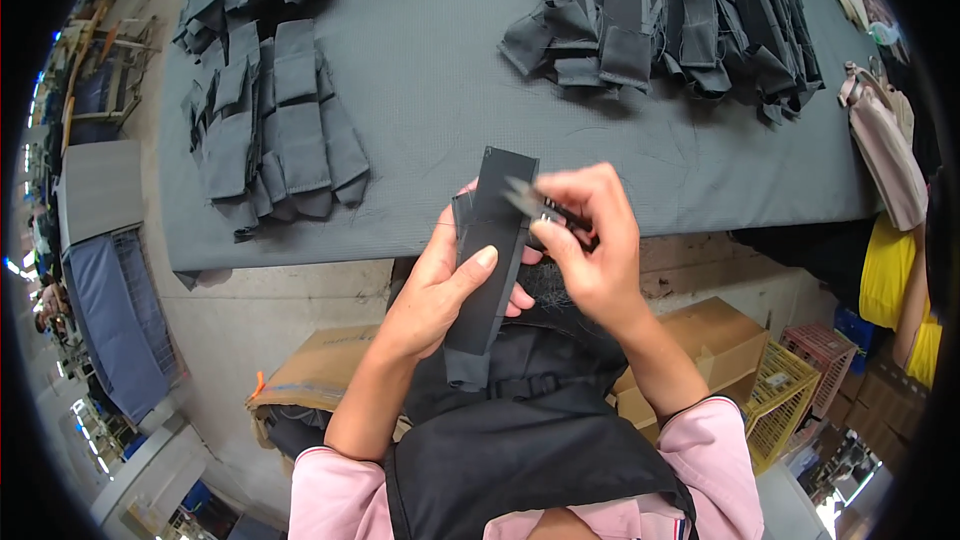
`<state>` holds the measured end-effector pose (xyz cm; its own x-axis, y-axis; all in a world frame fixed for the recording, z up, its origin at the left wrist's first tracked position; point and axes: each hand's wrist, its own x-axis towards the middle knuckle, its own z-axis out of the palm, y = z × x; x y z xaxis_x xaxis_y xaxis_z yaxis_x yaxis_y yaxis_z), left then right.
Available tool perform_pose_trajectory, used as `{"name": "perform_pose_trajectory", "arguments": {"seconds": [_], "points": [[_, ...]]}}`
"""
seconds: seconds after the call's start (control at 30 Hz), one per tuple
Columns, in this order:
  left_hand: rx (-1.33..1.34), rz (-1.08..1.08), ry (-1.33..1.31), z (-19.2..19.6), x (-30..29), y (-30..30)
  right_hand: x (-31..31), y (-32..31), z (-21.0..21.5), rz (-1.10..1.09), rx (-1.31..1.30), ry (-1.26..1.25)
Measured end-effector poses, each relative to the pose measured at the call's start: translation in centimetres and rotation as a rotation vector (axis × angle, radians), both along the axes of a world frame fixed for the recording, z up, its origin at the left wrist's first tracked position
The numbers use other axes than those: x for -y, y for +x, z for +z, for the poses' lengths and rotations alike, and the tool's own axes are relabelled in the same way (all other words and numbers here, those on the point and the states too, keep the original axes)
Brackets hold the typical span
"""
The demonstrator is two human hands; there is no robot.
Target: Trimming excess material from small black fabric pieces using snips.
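Note:
My left hand (425, 295) is closed around a dark grey fabric strip (487, 300), its thumb lying across the front and fingertips showing behind the right edge. The strip stands nearly upright over my lap, its top reaching past the table's near edge. In my right hand (597, 245) is a pair of thread snips (540, 208) with dark handles. Their blades point left at the upper part of the strip and look slightly blurred; whether they touch the cloth I cannot tell. A loose thread hangs by the strip's left edge.
The table (430, 90) has a grey cover. Bundles of similar strips lie at its left (290, 130) and far right (690, 30). Cardboard boxes (715, 340) stand below on both sides, with a yellow crate (765, 400) at right. Another person's arm (908, 305) shows at the right edge.

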<state>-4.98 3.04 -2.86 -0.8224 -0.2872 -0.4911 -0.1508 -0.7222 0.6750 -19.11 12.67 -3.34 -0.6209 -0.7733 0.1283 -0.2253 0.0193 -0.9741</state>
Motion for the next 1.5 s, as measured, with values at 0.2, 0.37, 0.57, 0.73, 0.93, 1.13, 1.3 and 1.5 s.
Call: {"name": "perform_pose_trajectory", "arguments": {"seconds": [0.2,0.37,0.57,0.73,0.93,1.13,1.3,1.5], "points": [[-0.314,-0.141,0.146,-0.5,0.6,0.0,0.8,-1.8,0.1,0.296,1.087,-0.034],[-0.45,-0.11,0.249,-2.8,0.5,-0.4,0.1,-1.7,0.0,0.232,1.012,0.135],[-0.286,-0.061,0.255,-2.1,0.7,-0.3,-1.3,-3.3,0.3,0.08,-0.368,0.15],[-0.264,-0.138,0.346,-1.5,1.2,-0.1,-0.9,-4.8,1.3,0.198,-0.501,0.152],[-0.249,-0.136,0.466,-1.1,1.6,0.5,-0.7,-4.0,0.4,0.216,0.011,0.099],[-0.272,-0.148,0.472,-0.8,2.0,0.5,-1.8,-2.3,0.3,0.244,1.208,0.073],[-0.228,-0.158,0.493,-0.8,2.1,1.5,-2.1,-4.6,2.2,0.167,-0.174,0.148],[-0.211,-0.223,0.499,-0.2,2.0,1.2,-1.0,-6.4,2.4,0.408,-0.357,0.056]]}}
